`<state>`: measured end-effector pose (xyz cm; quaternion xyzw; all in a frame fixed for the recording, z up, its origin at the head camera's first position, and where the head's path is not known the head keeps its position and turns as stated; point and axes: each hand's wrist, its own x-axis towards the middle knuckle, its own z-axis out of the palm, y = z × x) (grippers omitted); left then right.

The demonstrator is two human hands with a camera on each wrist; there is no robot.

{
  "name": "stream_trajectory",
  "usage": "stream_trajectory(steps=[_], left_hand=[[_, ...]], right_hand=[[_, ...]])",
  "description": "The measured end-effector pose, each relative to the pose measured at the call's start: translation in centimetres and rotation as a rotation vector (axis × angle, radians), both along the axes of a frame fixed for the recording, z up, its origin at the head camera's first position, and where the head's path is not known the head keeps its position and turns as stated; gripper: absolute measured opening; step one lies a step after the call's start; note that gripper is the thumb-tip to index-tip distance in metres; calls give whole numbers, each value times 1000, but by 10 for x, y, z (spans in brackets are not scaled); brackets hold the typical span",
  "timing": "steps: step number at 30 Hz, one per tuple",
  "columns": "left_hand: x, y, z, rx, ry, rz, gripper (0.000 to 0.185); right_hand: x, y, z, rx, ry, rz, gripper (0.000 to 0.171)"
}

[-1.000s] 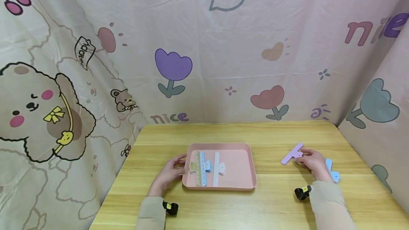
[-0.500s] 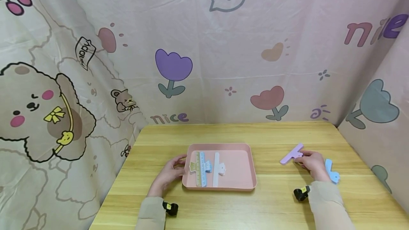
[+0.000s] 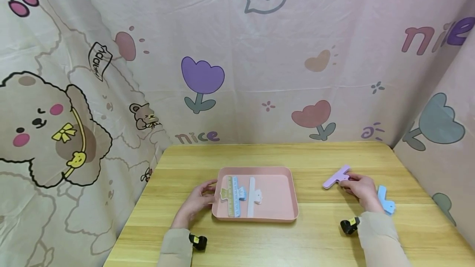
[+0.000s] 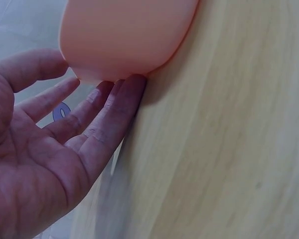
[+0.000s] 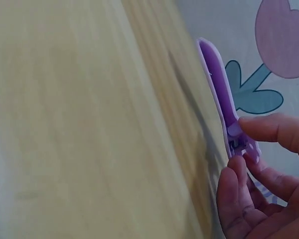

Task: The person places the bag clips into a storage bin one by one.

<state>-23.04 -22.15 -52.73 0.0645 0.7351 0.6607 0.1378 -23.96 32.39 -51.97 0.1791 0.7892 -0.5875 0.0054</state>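
My right hand pinches a purple bag clip by its short handle, between thumb and fingertips. In the right wrist view the long bar of the purple bag clip points away from the fingers, and its shadow falls on the wood beside it. My left hand rests at the left end of a pink tray. Its fairly straight fingers touch the tray's outer wall in the left wrist view, the thumb beside the rim. Inside the tray lie a yellowish clip, a blue patterned clip and a white clip.
A light blue clip lies on the table just right of my right hand. The wooden table meets a printed cloth backdrop along its back edge, with cloth on both sides too.
The purple bag clip and my right hand have shifted slightly to the left. My left hand and the tray have kept their places.
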Motion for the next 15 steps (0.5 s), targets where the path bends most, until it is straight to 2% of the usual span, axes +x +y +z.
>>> stream_trajectory(steps=[9,15], left_hand=[[-1,0,0,5,-11,-3,72],[-1,1,0,-1,-13,6,71]], right_hand=[[-3,-11,12,14,22,68,72],[-6,-19,21,-19,32,107,75]])
